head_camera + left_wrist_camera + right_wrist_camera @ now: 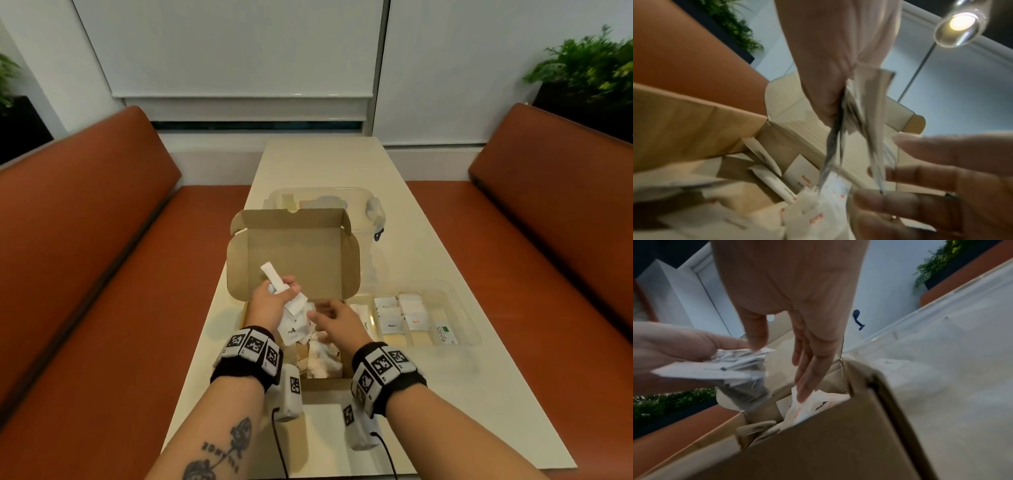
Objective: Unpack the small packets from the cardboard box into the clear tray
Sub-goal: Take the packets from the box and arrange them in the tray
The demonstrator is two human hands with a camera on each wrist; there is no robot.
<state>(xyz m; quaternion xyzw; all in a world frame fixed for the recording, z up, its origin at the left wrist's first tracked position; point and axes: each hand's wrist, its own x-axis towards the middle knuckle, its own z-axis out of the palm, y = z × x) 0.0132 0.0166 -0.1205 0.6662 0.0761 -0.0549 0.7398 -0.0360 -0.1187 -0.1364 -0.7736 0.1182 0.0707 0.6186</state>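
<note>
The open cardboard box (294,253) stands mid-table with its lid tipped back and loose white packets (322,363) inside. My left hand (282,291) grips a bunch of white packets (291,308) above the box's far left part; the left wrist view shows the bunch of packets (859,113) fanning down from the fist. My right hand (320,313) hovers over the box beside that bunch, fingers straight. In the right wrist view its fingertips (803,397) touch a packet (797,413) in the box. The clear tray (460,308) lies right of the box with sorted packets (400,315) in its compartments.
A clear lidded container (325,198) sits behind the box. Orange bench seats (102,274) run along both sides of the narrow table (445,394). Potted plants (589,65) stand in the far corners.
</note>
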